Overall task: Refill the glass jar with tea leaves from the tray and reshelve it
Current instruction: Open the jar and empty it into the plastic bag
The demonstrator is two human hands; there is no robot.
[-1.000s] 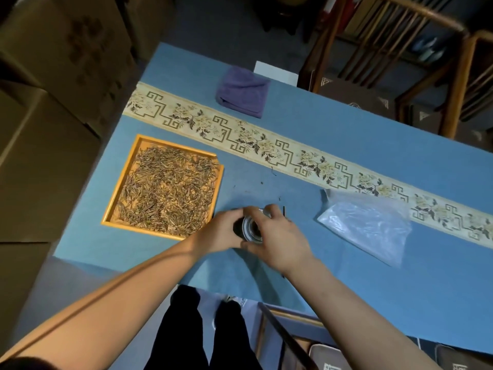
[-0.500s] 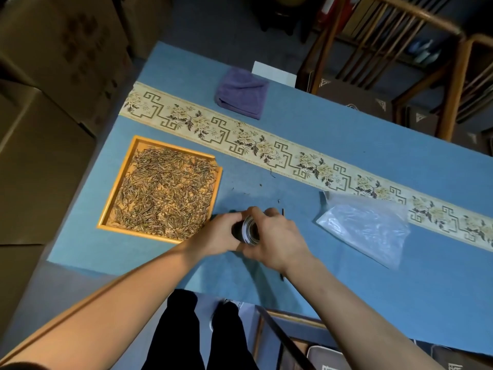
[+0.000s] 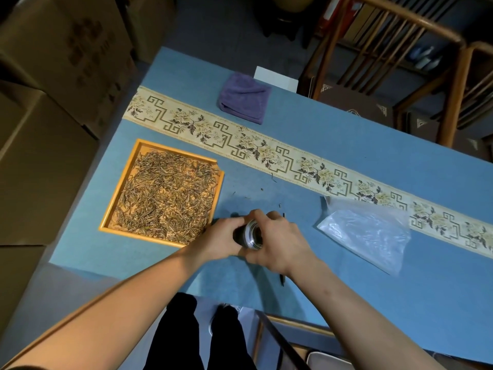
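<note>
A small glass jar sits low over the blue table, tipped so its round mouth faces up toward me. My left hand grips a dark part at the jar's left end, mostly hidden by my fingers. My right hand wraps the jar's body from the right. Just left of my hands lies the square wooden tray, spread with dry tea leaves.
A clear plastic bag lies to the right. A folded purple cloth sits at the far edge, behind a patterned runner. A thin dark stick pokes out under my right wrist. Cardboard boxes stand left, wooden chairs behind.
Both hands stay clamped on the jar at the same spot; the jar has turned slightly between them and its mouth now shows more clearly.
</note>
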